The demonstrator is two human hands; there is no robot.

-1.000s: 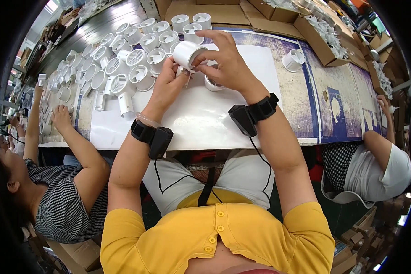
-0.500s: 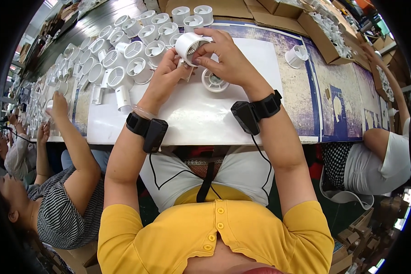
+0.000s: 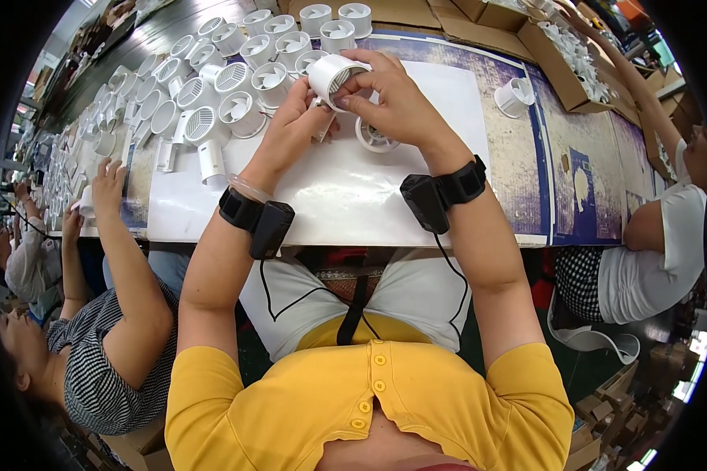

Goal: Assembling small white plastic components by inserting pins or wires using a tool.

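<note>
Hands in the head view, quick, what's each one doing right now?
Left hand: closed, holding the white round housing.
Right hand: curled at the housing's open end; grip can't be told.

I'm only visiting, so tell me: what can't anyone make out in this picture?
In the head view:
Part of the inside of the white cylinder: the right hand covers it.
What lies beneath the left hand: its own grasp hides it.
Some of the round white piece: the right hand blocks it.
The far-left white parts: too small and crowded to count.
</note>
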